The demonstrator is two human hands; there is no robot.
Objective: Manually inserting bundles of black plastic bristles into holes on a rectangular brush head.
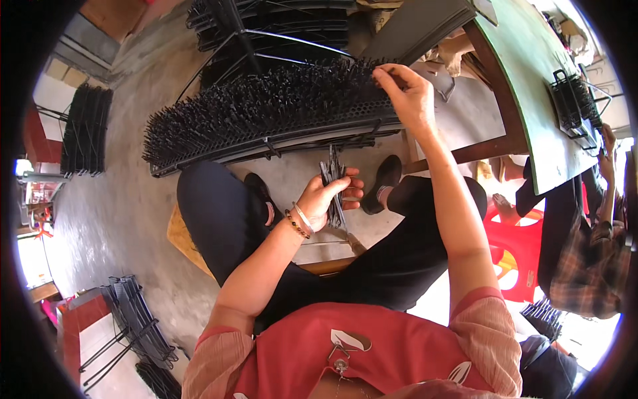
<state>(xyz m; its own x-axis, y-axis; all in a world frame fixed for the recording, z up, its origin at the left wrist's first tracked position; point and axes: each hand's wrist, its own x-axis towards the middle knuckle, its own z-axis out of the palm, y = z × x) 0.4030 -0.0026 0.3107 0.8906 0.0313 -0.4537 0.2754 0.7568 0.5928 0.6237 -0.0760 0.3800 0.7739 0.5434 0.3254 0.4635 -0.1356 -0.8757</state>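
Observation:
My left hand (318, 200) is closed around a bundle of thin black strips (333, 166), held upright above my lap. In front of my knees stands a long perforated black rack (271, 143), densely filled with upright black strips (259, 100). Over the rack's right end, my right hand (415, 103) has thumb and forefinger pinched together at the tips of the standing strips. Whatever lies in that pinch is too small and dark to make out.
Behind the rack, a metal frame (242, 53) bears more black racks. A green-topped table (515, 80) at right holds a small filled rack (573, 103). Another person (585, 259) works beside it, near a red plastic stool (512, 266). More racks (86, 130) stand at left.

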